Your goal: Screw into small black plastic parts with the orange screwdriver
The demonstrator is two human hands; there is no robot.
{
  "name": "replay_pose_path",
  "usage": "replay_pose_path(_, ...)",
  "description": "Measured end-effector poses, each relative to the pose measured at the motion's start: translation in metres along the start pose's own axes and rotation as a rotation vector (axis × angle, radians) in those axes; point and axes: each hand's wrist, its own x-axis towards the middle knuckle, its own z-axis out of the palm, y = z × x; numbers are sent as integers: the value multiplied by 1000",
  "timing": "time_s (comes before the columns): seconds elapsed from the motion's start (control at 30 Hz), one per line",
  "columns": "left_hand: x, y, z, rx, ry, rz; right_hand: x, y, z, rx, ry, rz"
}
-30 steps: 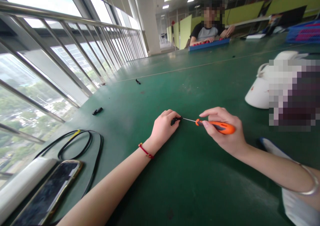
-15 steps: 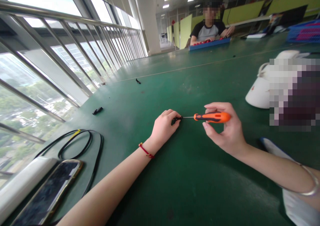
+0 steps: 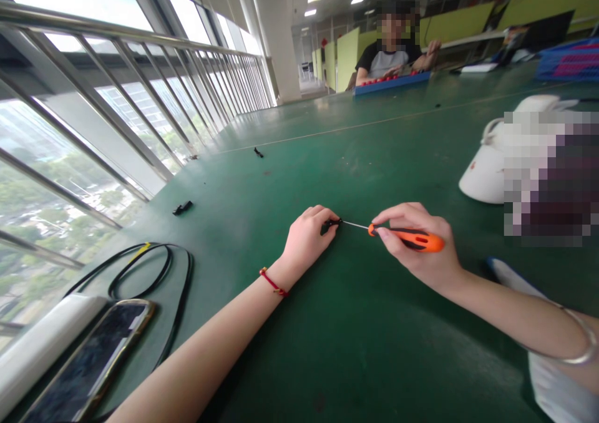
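Pinched in my left hand is a small black part, held low over the green table. Its exact kind is too small to make out, and my fingers cover some of it. My right hand is closed on the orange and black handle of a screwdriver, thumb and fingertips near the handle's front end. The thin metal shaft points left and its tip meets the right end of the black part. The handle's rear tilts down to the right.
A phone, a white box-like object and a looped black cable lie at the left. Two small black pieces sit farther off. Rightward stands a white object. Across the table a person sits behind a blue tray.
My right hand has closed from a loose grip to a firmer one at the handle's front. The screwdriver's handle has swung downward and right. My left hand has stayed in place.
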Motion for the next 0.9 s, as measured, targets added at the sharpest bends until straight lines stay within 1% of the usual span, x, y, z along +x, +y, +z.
replay_pose_path(0.07,0,0,0,-3,5,-5,0,0,0,-5,32,5)
replay_pose_path(0.17,0,0,0,-27,19,-3,0,0,1,67,118,-12)
replay_pose_path(0.2,0,-1,0,-41,25,-3,0,0,1,81,116,-16)
replay_pose_path(0.3,1,-2,1,-93,46,-33,1,-2,1,39,20,-5)
replay_pose_path(0.37,2,-4,0,-134,60,-68,1,-2,0,11,-6,9)
replay_pose_path(0.5,4,-6,0,-202,77,-113,1,0,2,87,87,20)
replay_pose_path(0.53,4,-6,0,-214,78,-119,1,1,2,101,89,25)
replay_pose_path(0.67,4,-7,-1,-242,74,-143,1,1,1,45,-24,63)
replay_pose_path(0.7,4,-7,-1,-247,74,-150,1,0,0,32,-36,66)
replay_pose_path(0.73,4,-7,-1,-251,75,-158,1,0,0,38,-21,64)
replay_pose_path(0.83,5,-8,0,-261,76,-179,2,1,1,113,79,52)
replay_pose_path(0.87,5,-8,0,-265,76,-182,2,1,2,139,97,53)
replay_pose_path(0.9,5,-8,0,-269,76,-183,2,1,2,149,84,61)
